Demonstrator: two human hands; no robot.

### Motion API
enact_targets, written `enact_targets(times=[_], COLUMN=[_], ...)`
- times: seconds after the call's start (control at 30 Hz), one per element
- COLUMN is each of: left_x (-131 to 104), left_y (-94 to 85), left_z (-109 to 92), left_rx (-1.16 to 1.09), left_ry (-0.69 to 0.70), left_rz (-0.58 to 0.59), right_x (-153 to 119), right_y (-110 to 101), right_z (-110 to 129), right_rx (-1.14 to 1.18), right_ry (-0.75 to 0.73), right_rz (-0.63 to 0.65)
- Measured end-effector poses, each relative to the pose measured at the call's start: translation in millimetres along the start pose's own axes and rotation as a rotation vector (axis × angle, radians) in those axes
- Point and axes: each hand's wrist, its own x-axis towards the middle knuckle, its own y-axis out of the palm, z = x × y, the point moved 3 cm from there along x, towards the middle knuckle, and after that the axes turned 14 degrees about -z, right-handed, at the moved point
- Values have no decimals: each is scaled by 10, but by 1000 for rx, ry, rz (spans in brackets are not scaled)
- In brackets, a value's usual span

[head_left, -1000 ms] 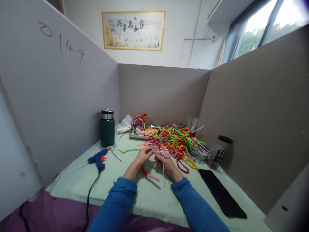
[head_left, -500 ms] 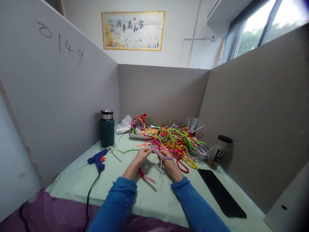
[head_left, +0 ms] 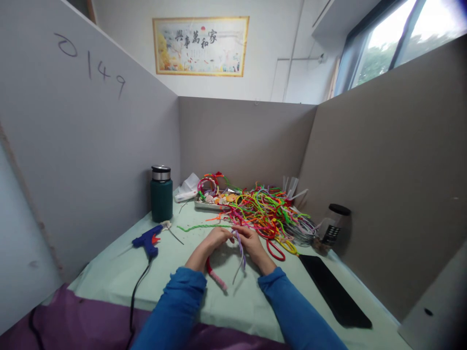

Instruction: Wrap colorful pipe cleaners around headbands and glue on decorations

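Over the middle of the table, my left hand (head_left: 215, 241) and my right hand (head_left: 251, 243) meet with fingertips pinched on pipe cleaners. A purple and a grey pipe cleaner (head_left: 241, 257), partly twisted together, hang down between the hands from the right fingertips. From under my left hand curves a red and pink wrapped pipe cleaner piece (head_left: 218, 279); its upper part is hidden by the hand. A green twisted pipe cleaner (head_left: 199, 227) lies flat just beyond my left hand. The exact joint between the fingertips is too small to make out.
Behind the hands spreads a heap of coloured pipe cleaners (head_left: 264, 204), beside a metal tray (head_left: 207, 206). Red-handled scissors (head_left: 276, 250) and a black flat object (head_left: 333, 289) lie right. A blue glue gun (head_left: 148, 240), green bottle (head_left: 161, 197) and lidded jar (head_left: 331, 228) stand around the sides.
The purple and grey strands have swung downward and now hang together. My right hand has turned over them, and the red and pink end has shifted slightly left and down.
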Motion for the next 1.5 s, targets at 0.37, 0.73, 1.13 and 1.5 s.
enact_targets(times=[0.37, 0.73, 1.13, 1.5], left_x=[-112, -71, 77, 152], left_y=[37, 7, -32, 0], left_z=[-124, -159, -29, 23], left_rx=[-131, -187, -185, -122], left_ry=[165, 252, 208, 354], left_rz=[142, -15, -170, -147], right_x=[74, 87, -29, -6], right_y=[-91, -62, 27, 28], right_z=[-97, -179, -19, -66], right_rx=[-77, -43, 27, 49], right_ry=[-56, 66, 86, 118], right_rz=[-186, -171, -7, -25])
